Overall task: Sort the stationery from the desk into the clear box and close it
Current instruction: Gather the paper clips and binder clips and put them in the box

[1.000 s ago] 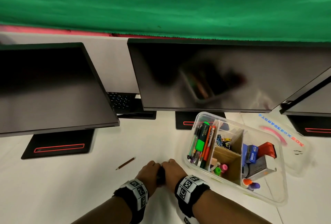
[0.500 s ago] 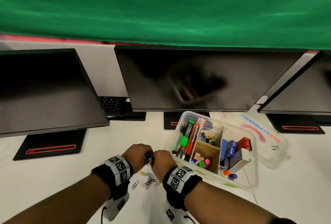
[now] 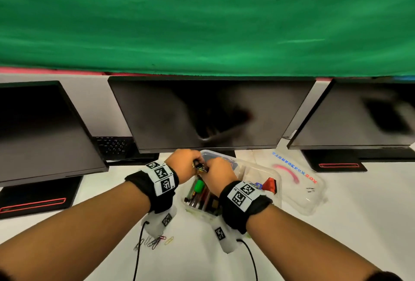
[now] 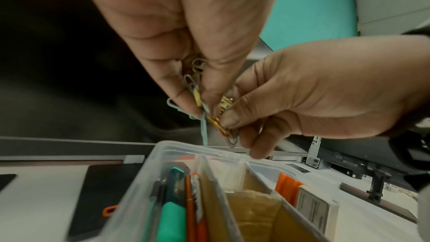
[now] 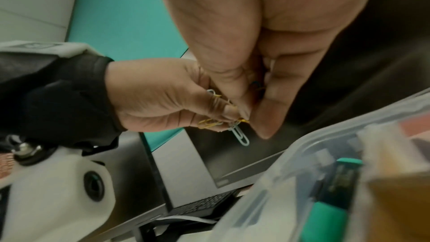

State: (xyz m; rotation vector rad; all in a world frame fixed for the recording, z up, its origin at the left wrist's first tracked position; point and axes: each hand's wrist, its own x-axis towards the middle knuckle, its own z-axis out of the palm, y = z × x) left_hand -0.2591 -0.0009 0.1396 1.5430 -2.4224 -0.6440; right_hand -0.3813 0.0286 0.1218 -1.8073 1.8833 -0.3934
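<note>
Both hands hover together over the far left part of the clear box (image 3: 277,180), pinching one tangled bunch of coloured paper clips (image 4: 209,115) between them. My left hand (image 3: 184,165) grips the clips from the left, my right hand (image 3: 216,174) from the right. In the right wrist view a pale blue clip (image 5: 241,136) dangles below the fingertips. The box (image 4: 186,147) holds pens, a green highlighter (image 4: 173,216), cardboard dividers (image 4: 253,207) and an orange item (image 4: 287,184). A few more paper clips (image 3: 155,241) lie on the desk near me. The box's lid (image 3: 301,186) lies to its right.
Three dark monitors (image 3: 206,114) stand along the back of the white desk (image 3: 359,224), their stands close behind the box. A keyboard (image 3: 113,146) sits between the left and middle screens. Cables from the wrist cameras trail over the near desk.
Both hands rose from the desk in front of the box and moved forward and right, carrying the paper clips over the box. A few clips stayed behind on the desk.
</note>
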